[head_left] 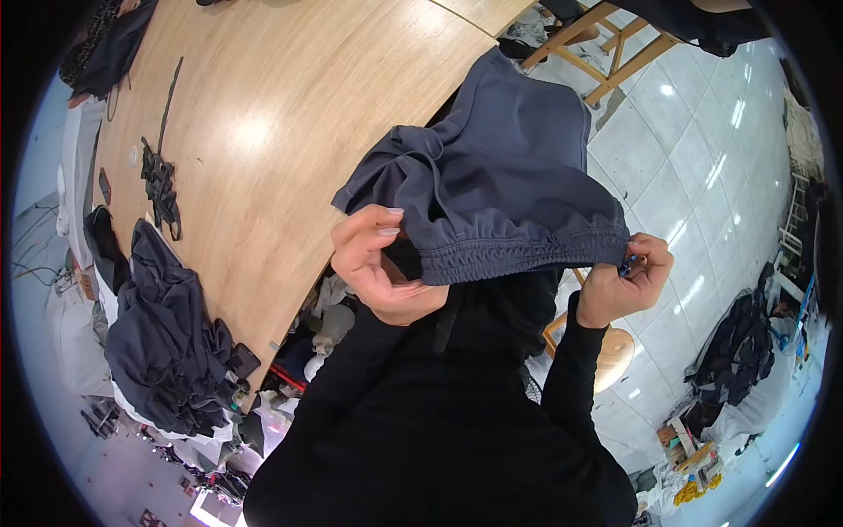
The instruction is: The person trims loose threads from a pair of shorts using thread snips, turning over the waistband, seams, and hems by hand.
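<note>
Dark grey shorts [518, 158] with a gathered elastic waistband [518, 250] are stretched out before my body, the waistband towards me. My left hand [382, 268] grips the waistband's left end, its fingers curled at the opening. At the other end, my right hand [625, 279] pinches the waistband between thumb and fingers. A small blue item [627, 265] shows among the right fingers, too little of it visible to name. The far part of the shorts hangs over the table edge.
A wooden table [290, 149] lies ahead and left, with a heap of dark cloth [162, 329] and a bunched dark strip [161, 184] on it. On the right are a tiled floor [685, 167], a wooden stool [615, 356] and more dark cloth [738, 347].
</note>
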`<state>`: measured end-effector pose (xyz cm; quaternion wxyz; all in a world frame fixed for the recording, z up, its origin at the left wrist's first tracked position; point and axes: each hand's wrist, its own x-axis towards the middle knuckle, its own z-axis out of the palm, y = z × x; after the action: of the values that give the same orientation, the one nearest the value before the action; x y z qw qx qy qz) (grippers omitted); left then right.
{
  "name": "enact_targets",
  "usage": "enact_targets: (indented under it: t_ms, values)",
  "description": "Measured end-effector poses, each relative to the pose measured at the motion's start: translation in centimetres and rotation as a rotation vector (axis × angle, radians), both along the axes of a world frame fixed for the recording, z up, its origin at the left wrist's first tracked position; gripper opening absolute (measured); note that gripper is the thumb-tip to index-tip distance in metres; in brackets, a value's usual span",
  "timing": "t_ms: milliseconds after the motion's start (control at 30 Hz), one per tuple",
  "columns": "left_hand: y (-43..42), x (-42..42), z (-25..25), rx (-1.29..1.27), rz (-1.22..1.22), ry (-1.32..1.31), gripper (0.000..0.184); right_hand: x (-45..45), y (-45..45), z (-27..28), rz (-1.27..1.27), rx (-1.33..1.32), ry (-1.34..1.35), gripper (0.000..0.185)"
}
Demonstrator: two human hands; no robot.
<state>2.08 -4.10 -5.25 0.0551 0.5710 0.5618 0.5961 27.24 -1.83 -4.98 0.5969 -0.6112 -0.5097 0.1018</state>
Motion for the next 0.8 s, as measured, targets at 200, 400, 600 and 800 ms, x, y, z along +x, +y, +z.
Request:
enact_targets:
  t_ms: [200, 400, 600, 800]
  values:
    - [0.7, 0.2, 1.3, -0.243, -0.27, 0.027, 0.067, 0.6, 0.7, -1.6, -0.026, -0.317, 0.169, 0.031]
    - [-2.4, 0.2, 3.8, -0.552, -0.765, -0.07, 0.024, 2.2, 1.5, -1.6, -0.064, -0.355, 0.525, 0.028]
    - [1.6, -2.6, 1.9, -0.539, -0.196, 0.011, 0.018, 5.3, 3.0, -3.3, 0.047, -0.35, 0.623, 0.027]
    - [1.5, -3.4, 2.1, -0.517, -0.174, 0.115, 0.03, 6.6, 0.5, -4.6, -0.043, -0.608, 0.637, 0.018]
